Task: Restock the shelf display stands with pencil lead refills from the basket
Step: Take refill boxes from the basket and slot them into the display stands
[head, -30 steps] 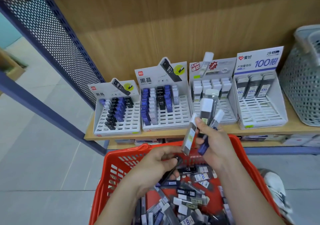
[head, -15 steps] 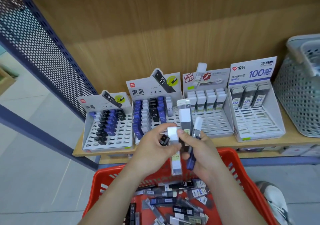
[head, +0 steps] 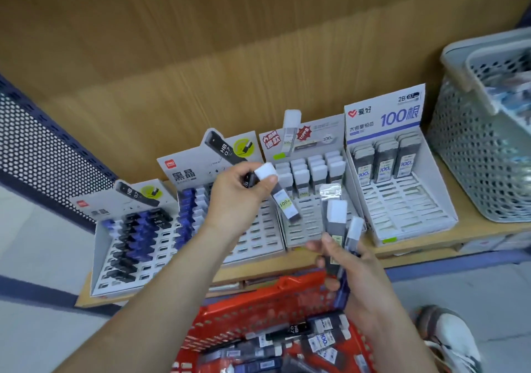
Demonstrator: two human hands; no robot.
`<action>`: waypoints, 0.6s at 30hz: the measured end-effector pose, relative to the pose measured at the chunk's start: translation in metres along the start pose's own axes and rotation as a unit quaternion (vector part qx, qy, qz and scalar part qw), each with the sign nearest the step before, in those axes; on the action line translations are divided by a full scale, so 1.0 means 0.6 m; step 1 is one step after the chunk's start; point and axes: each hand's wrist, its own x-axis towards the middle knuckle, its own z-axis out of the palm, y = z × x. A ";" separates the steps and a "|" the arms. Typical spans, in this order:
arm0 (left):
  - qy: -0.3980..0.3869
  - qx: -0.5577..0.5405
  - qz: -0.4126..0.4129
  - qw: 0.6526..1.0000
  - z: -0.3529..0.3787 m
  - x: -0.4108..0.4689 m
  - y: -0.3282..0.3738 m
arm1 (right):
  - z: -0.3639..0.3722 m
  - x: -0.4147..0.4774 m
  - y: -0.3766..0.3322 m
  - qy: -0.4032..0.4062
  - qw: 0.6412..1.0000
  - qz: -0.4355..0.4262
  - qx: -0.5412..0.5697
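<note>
The left hand (head: 237,197) pinches a white-capped grey plastic refill case (head: 284,201), perhaps a black case (head: 248,179) too. The crowded bundle of refill cases (head: 334,223) gripped by the right hand (head: 357,269) could slip.

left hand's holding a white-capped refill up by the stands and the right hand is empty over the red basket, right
Not quite: the right hand is not empty; the head view shows it gripping several refills. The left hand does hold a white-capped refill up by the display stands, above the red basket.
</note>
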 end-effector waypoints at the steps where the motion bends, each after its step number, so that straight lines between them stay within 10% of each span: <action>1: 0.004 0.023 0.014 1.000 0.003 0.015 0.001 | -0.005 0.004 0.000 0.008 1.000 -0.002 0.010; 7: -0.013 0.217 0.064 0.974 0.022 0.068 -0.023 | -0.023 0.012 0.003 0.025 0.999 0.007 0.047; 18: -0.022 0.247 0.126 0.961 0.034 0.049 -0.040 | -0.029 0.011 0.002 0.022 0.998 0.003 0.056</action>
